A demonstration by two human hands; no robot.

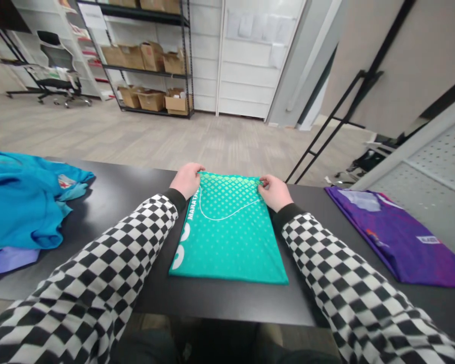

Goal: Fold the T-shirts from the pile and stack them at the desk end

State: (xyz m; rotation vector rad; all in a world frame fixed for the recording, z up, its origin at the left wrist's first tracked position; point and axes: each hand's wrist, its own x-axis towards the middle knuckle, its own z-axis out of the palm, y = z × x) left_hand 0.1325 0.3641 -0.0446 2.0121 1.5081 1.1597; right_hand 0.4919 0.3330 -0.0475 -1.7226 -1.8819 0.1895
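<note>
A teal sports jersey [227, 237] with a pale diamond pattern and white lettering lies folded flat on the black table [220, 298]. My left hand [187, 180] pinches its far left corner, and my right hand [276, 193] holds the far right corner between fingers and thumb. Both sleeves are black-and-white checkered. A thin white curved line crosses the jersey's upper part, near the far edge.
A crumpled blue garment [23, 202] lies over a lavender cloth [7, 260] at the table's left. A folded purple jersey [398, 237] lies at the right. Beyond the table's far edge are a carpeted floor and shelves holding cardboard boxes [147, 65].
</note>
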